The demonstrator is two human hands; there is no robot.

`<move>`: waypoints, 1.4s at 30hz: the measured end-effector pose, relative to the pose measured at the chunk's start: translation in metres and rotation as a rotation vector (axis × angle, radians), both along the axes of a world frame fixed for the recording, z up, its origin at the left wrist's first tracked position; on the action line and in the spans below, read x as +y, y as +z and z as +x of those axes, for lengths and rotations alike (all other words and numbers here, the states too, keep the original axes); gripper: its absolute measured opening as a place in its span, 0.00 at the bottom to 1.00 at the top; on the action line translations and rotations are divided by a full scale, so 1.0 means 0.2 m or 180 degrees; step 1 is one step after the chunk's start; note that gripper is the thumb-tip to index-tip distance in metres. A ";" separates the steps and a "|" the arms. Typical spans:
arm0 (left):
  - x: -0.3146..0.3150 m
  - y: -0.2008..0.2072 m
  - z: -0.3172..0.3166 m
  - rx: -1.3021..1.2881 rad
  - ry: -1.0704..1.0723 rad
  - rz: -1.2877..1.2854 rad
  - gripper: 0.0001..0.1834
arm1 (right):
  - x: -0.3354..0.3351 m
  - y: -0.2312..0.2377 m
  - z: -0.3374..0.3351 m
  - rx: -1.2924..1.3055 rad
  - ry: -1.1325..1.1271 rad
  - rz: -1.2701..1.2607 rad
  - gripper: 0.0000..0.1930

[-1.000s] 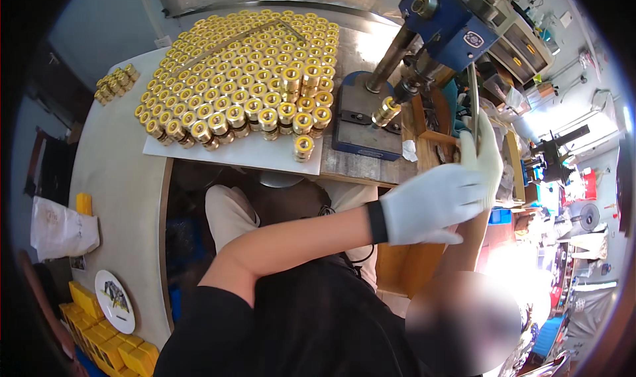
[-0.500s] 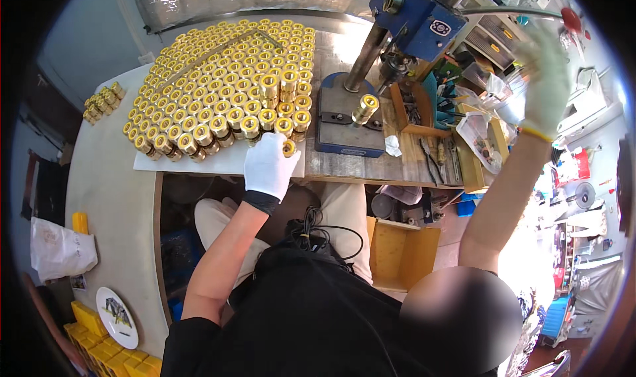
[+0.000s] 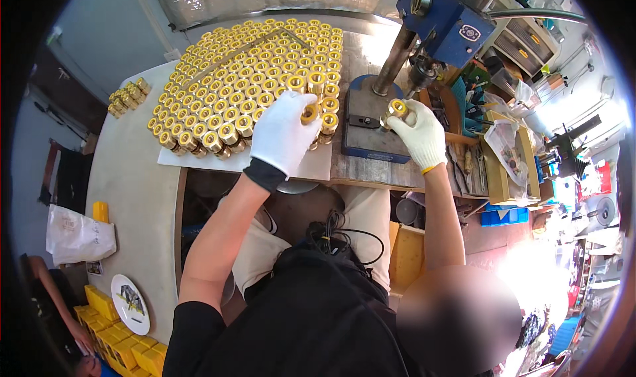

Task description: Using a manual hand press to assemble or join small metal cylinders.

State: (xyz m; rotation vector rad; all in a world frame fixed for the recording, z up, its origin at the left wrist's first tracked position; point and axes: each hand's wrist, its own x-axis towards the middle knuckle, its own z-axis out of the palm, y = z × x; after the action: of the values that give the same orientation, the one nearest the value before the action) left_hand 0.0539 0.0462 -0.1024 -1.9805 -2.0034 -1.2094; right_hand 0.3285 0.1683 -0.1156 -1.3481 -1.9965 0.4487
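Observation:
In a white glove, my left hand is closed round a brass fitting, its round opening facing up. It is at the front right edge of a dense block of upright brass fittings, some of them stacked on others. My right hand, in a cream glove with a yellow cuff edge, grips another brass fitting between thumb and fingers. That fitting is over the base of a blue bench press, below its spindle; whether it touches the base is hard to tell.
A metal square lies across the fittings. Right of the press are pliers and a cardboard box of parts. A smaller fitting group, a plate and yellow boxes are leftward. Another person's arm shows lower left.
My right hand has come down from the press lever to grip the fitting on the base. My left hand has lifted a fitting up beside the block. The view has shifted.

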 end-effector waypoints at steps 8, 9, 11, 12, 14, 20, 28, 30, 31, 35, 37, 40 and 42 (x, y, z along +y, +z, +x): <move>0.18 0.00 -0.08 0.0607 -0.0108 0.0134 0.19 | 0.03 -0.01 -0.06 0.0286 -0.0139 -0.0284 0.33; 0.18 0.01 -0.09 0.0870 -0.0111 0.0044 0.21 | 0.03 -0.01 -0.06 0.0351 -0.0146 -0.0278 0.33; 0.16 0.11 -0.06 0.0966 -0.0023 -0.0048 0.23 | 0.04 -0.02 -0.05 0.0433 -0.0210 -0.0234 0.33; 0.15 0.14 -0.05 0.1049 0.0068 -0.0148 0.25 | 0.05 -0.03 -0.04 0.0501 -0.0270 -0.0197 0.33; 0.16 0.14 -0.09 0.1064 0.0018 -0.0122 0.34 | 0.03 -0.04 -0.05 0.0723 -0.0313 -0.0227 0.33; 0.25 0.14 -0.19 0.1111 -0.0880 -0.0474 0.48 | -0.14 0.03 -0.14 0.1671 0.0132 -0.0797 0.26; 0.31 0.22 -0.14 0.1035 -0.1128 -0.0999 0.44 | 0.00 0.01 -0.51 0.0973 0.0948 -0.0442 0.31; 0.32 0.25 -0.11 0.1034 -0.1017 -0.1163 0.42 | 0.03 0.02 -0.53 0.0827 0.0988 -0.0539 0.30; 0.31 0.22 -0.11 0.1076 -0.0910 -0.0851 0.40 | 0.03 0.03 -0.53 0.0638 0.0977 -0.0362 0.29; 0.31 0.18 -0.07 0.1236 -0.0282 -0.0903 0.32 | -0.05 0.00 -0.51 0.1009 0.0925 -0.0639 0.24; 0.34 0.11 -0.03 0.1169 -0.0132 -0.0588 0.24 | -0.16 -0.06 -0.43 0.1318 0.0853 -0.0415 0.19; 0.36 0.09 -0.02 0.1090 -0.0285 -0.0363 0.23 | -0.31 -0.19 -0.34 0.1543 0.0750 -0.0965 0.16; 0.34 0.10 -0.02 0.0975 -0.0257 -0.0396 0.22 | -0.38 -0.31 -0.29 0.1102 0.0954 -0.0828 0.14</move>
State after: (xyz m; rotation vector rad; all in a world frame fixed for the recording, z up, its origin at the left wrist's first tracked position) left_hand 0.0508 0.1142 -0.0832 -2.1668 -1.9018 -0.7511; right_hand 0.2702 0.0931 -0.1779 -1.0290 -1.8935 1.0375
